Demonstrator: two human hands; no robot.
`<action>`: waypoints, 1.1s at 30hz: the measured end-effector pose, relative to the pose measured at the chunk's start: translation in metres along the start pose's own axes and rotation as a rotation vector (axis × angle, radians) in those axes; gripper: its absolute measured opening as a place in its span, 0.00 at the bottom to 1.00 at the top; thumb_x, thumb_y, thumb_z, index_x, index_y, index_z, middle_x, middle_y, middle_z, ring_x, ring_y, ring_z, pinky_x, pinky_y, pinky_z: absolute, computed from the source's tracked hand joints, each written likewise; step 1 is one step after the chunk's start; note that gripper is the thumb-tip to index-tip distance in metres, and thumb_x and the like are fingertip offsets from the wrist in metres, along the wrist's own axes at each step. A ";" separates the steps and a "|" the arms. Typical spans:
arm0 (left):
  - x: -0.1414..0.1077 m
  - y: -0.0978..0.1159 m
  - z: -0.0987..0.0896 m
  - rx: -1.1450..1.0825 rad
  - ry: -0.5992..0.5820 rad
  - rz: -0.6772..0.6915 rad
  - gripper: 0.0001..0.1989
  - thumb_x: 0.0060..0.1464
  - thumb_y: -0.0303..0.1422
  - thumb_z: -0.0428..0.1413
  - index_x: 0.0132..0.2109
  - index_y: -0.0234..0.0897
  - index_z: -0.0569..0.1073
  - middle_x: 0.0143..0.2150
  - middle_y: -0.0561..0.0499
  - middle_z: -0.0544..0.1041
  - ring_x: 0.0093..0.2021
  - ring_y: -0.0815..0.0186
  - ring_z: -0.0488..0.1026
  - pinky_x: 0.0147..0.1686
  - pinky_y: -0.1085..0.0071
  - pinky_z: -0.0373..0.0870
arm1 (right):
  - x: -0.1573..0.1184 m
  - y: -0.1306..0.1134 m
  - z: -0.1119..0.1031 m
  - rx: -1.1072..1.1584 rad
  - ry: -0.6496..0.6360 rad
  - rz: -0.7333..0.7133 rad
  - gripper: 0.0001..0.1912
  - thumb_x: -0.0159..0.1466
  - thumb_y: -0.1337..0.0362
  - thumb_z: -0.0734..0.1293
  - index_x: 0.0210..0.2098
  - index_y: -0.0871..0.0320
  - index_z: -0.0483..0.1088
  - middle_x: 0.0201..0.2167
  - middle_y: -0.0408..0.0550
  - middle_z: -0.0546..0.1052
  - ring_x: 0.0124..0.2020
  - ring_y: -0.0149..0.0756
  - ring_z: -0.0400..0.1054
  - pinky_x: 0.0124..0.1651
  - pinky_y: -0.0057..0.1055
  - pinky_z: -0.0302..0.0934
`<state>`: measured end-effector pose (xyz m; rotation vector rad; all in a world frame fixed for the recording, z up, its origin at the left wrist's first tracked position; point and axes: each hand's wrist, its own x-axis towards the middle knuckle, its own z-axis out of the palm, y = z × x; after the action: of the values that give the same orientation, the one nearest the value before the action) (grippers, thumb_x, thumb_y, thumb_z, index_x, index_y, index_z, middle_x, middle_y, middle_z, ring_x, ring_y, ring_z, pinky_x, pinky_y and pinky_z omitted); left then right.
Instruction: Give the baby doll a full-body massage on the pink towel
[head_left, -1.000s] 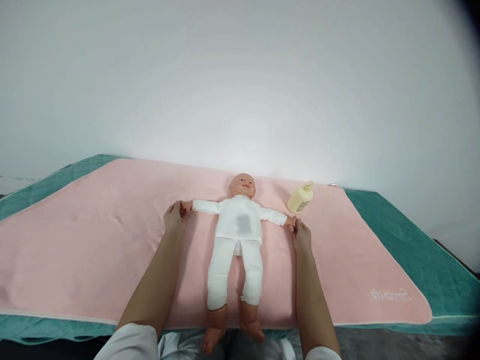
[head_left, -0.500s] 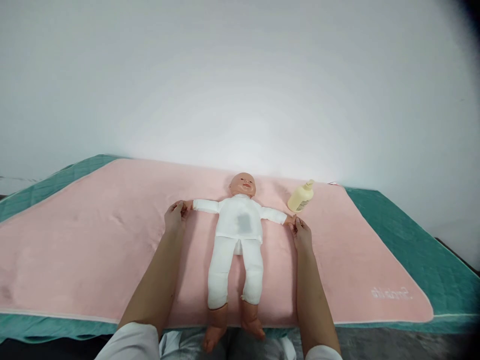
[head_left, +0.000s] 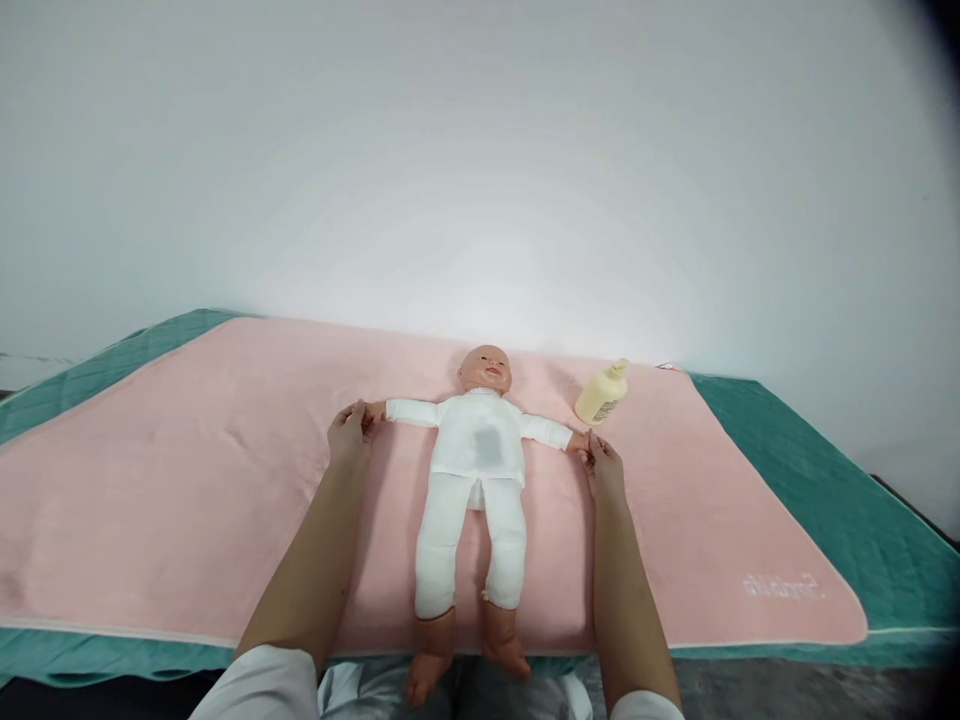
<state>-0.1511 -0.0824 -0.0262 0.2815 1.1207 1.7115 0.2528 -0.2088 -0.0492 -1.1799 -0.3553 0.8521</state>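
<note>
A baby doll [head_left: 480, 440] with a white cloth body lies on its back, head toward the wall and feet toward me. Both its arms are stretched out sideways. My left hand [head_left: 349, 430] is closed on the doll's hand at the left, fingers pinched around it. At the other side, my right hand [head_left: 603, 464] pinches the doll's other hand between thumb and fingers. A grey patch marks the doll's chest. Just beyond my right hand stands a pale yellow pump bottle [head_left: 600, 396], not touched.
Under the doll is a pink mat [head_left: 225, 480] with lettering at its right corner. It lies over a green quilted cover [head_left: 810, 470]. A pale wall [head_left: 480, 180] rises behind the far edge. The doll's feet reach past the near edge.
</note>
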 end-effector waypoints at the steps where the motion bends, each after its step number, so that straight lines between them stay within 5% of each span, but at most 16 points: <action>1: -0.001 0.000 0.000 0.000 0.003 0.000 0.09 0.55 0.23 0.56 0.27 0.32 0.70 0.21 0.55 0.67 0.23 0.74 0.67 0.27 0.78 0.72 | 0.000 0.000 0.000 -0.010 0.002 -0.005 0.17 0.48 0.57 0.77 0.29 0.61 0.72 0.22 0.39 0.72 0.20 0.21 0.61 0.22 0.17 0.62; 13: -0.006 0.003 0.000 0.037 0.005 0.028 0.10 0.58 0.27 0.55 0.28 0.33 0.71 0.25 0.52 0.70 0.26 0.73 0.70 0.28 0.76 0.74 | -0.002 0.001 0.000 -0.094 0.034 -0.039 0.18 0.53 0.52 0.73 0.30 0.62 0.72 0.20 0.40 0.71 0.19 0.24 0.60 0.20 0.21 0.60; 33: 0.001 -0.002 -0.001 0.049 -0.015 0.016 0.08 0.56 0.22 0.52 0.29 0.33 0.71 0.26 0.53 0.69 0.27 0.73 0.69 0.33 0.74 0.73 | 0.003 0.004 0.000 -0.020 -0.035 -0.019 0.10 0.54 0.63 0.72 0.35 0.58 0.71 0.32 0.44 0.76 0.29 0.27 0.69 0.30 0.23 0.68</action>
<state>-0.1514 -0.0818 -0.0290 0.3337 1.1532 1.6949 0.2529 -0.2062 -0.0529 -1.1790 -0.4040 0.8551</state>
